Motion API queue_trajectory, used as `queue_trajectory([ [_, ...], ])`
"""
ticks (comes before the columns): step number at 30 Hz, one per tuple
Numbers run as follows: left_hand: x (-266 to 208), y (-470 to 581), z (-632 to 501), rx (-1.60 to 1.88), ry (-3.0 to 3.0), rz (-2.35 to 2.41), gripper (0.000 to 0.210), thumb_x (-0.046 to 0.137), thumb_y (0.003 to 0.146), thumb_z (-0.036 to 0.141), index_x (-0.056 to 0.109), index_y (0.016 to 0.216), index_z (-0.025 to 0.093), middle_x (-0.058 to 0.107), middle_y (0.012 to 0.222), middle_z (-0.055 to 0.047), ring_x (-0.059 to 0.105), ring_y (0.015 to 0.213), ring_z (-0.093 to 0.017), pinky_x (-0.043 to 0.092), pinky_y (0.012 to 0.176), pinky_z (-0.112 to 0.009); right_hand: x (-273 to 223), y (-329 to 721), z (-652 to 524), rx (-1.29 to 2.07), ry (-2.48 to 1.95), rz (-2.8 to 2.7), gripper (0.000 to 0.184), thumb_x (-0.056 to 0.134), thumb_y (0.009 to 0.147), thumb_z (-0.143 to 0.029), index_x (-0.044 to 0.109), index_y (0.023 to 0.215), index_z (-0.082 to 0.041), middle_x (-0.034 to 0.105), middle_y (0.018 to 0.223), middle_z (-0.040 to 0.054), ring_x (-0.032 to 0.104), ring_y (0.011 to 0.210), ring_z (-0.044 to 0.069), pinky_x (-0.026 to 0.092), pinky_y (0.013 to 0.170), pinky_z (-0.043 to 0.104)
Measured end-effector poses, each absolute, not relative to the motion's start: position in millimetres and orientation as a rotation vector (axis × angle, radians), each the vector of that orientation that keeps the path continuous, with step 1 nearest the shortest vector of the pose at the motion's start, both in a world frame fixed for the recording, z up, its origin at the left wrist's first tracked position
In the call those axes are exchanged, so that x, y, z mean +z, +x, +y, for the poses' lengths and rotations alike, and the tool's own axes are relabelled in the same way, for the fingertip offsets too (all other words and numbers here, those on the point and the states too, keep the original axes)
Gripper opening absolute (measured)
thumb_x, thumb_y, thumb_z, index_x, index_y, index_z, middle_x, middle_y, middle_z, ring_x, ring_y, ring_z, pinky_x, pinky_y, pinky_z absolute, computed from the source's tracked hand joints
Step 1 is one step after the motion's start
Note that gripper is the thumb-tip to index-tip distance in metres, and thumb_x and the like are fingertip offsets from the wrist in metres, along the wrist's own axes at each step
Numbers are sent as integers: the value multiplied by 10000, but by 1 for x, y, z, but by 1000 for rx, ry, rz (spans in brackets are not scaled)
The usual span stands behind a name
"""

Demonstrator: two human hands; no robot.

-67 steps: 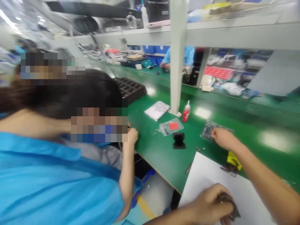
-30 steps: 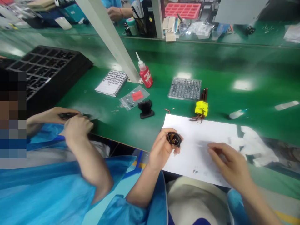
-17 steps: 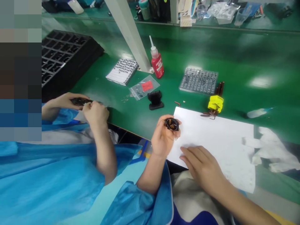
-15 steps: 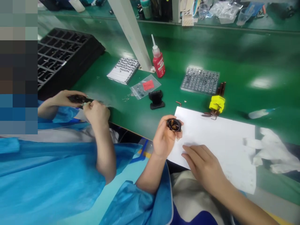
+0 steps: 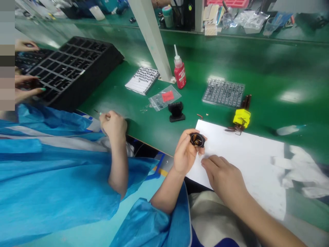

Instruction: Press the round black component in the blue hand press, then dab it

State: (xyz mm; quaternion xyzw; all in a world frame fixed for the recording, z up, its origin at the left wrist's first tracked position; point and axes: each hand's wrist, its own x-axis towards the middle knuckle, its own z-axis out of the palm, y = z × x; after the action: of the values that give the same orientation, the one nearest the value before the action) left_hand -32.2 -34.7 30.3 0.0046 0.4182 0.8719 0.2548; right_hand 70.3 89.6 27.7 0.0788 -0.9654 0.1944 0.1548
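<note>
My left hand (image 5: 184, 156) is closed around a black watch (image 5: 197, 140) with a round face, held up over the left edge of a white sheet of paper (image 5: 246, 157). Just below and to the right is my right hand (image 5: 224, 176), its thumb and fingers pressed together above the paper. Whether anything small is pinched there, I cannot make out. A black stand (image 5: 176, 112) is on the green bench beyond my left hand. By the sheet's upper corner lies a small hex key (image 5: 199, 117).
At left, a co-worker's hand (image 5: 114, 125) holds a thin tool near a black compartment tray (image 5: 102, 67). Around the bench are a red glue bottle (image 5: 180, 75), a zip bag (image 5: 164, 98), a clear parts tray (image 5: 224, 92), a yellow hex key holder (image 5: 241, 118) and white tissue (image 5: 303, 171).
My right fingers have closed together near the watch, which stays in my left hand. The co-worker's other hand has moved back toward the black tray with a dark piece. The view has shifted slightly.
</note>
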Motion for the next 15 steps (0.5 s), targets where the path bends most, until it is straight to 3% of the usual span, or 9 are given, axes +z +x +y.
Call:
queue_trajectory([
  [4,30,-32,-34,2348,21,1186,390,695,930,520,595,1090,179,741,902,-69,635,592,-142,444,593,-265,35,74,98,686,255,-2729,278,450,1086,-172,645,891,-198,672,807,32,651,661,190,497,548,309],
  [9,36,-29,-35,2270,70,1235,382,729,944,479,612,1122,162,730,902,-69,649,621,-150,450,588,-265,46,107,127,1381,-30,-2662,140,579,1002,-158,628,904,-246,699,817,-33,666,654,106,549,568,156],
  [12,44,-16,-32,2171,122,1216,386,762,945,454,628,1161,164,719,914,-62,668,664,-161,469,617,-274,50,133,145,1440,-177,-2570,116,620,1013,-187,707,1030,-263,777,920,-17,743,775,116,594,655,149],
  [15,49,4,-20,2029,164,1242,369,736,982,454,638,1219,189,733,1039,-92,685,729,-171,464,638,-280,56,154,164,1386,-131,-2488,202,592,1038,-157,743,1124,-261,810,1005,8,785,893,126,625,796,165],
])
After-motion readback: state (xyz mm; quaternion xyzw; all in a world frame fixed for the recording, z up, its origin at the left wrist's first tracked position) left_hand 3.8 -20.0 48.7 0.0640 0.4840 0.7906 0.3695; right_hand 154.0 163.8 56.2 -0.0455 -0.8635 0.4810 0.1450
